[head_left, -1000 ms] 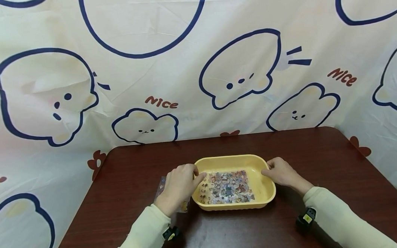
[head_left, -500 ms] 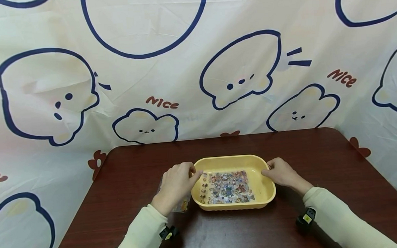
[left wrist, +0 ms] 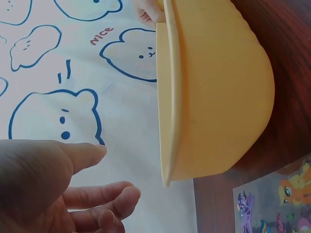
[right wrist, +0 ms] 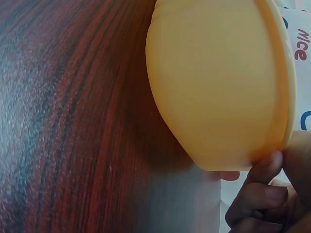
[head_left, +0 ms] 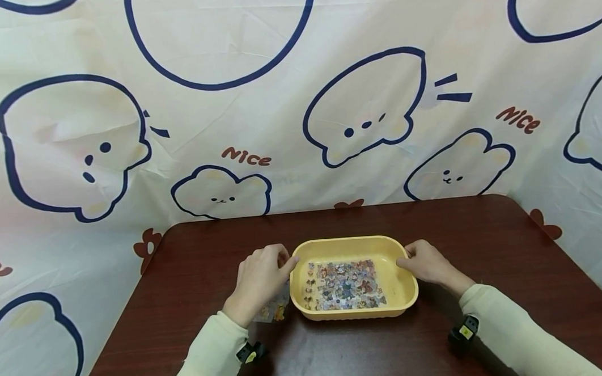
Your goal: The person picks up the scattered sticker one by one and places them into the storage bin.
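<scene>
A yellow oval-cornered plastic basin (head_left: 400,271) stands on the table. On its floor lie several small multicoloured pieces (head_left: 349,285) like jigsaw pieces, mostly in a dense patch, with looser ones at the left. My right hand (head_left: 427,261) pinches the basin's right rim between thumb and fingers, seen close in the right wrist view (right wrist: 262,194). Beside the left rim is my left hand (head_left: 260,278), thumb and loosely bent fingers apart. The left wrist view shows a gap between that hand (left wrist: 73,184) and the basin wall (left wrist: 218,97).
A printed picture sheet (head_left: 273,310) with cartoon ponies lies on the dark wooden table (head_left: 350,350), left of the basin and partly under my left hand. Behind the table hangs a white cloth (head_left: 287,115) with blue drawings.
My left hand has let go of the basin's left rim and moved left. The right hand keeps its hold, and the basin stays in place.
</scene>
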Tool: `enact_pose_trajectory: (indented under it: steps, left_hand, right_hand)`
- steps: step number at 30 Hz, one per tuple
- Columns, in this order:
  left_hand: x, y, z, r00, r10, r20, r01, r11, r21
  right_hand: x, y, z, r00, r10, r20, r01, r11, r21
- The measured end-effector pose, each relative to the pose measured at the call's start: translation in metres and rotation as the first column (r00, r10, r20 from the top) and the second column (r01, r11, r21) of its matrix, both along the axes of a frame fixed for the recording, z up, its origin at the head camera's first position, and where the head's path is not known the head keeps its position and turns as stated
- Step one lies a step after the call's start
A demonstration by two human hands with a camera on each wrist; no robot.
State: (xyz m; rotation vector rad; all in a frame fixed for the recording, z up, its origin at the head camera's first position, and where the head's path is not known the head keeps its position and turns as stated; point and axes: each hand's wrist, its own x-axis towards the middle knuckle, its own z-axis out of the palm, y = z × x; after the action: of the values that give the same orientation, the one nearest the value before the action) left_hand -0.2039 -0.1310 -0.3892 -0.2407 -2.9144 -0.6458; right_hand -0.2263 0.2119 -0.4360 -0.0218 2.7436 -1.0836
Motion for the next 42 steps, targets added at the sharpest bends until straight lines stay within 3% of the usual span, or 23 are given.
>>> enact_pose_trajectory:
  steps: [17,30,42]
  left_hand:
    - [0.000,-0.016,0.000,0.996,0.067,0.052,-0.067,0.998,0.015]
    - [-0.003,-0.034,-0.005,0.989,0.121,0.083,-0.119,0.993,-0.022]
    - [-0.005,-0.049,-0.013,0.987,0.148,0.070,-0.141,0.986,-0.094]
  right_hand:
    - [-0.002,0.001,-0.001,1.000,-0.002,0.022,0.002,1.000,0.000]
    - [-0.001,0.001,-0.001,1.000,0.006,0.004,-0.006,1.000,-0.004]
    - [-0.003,0.002,-0.003,1.000,0.008,0.002,-0.008,1.000,0.000]
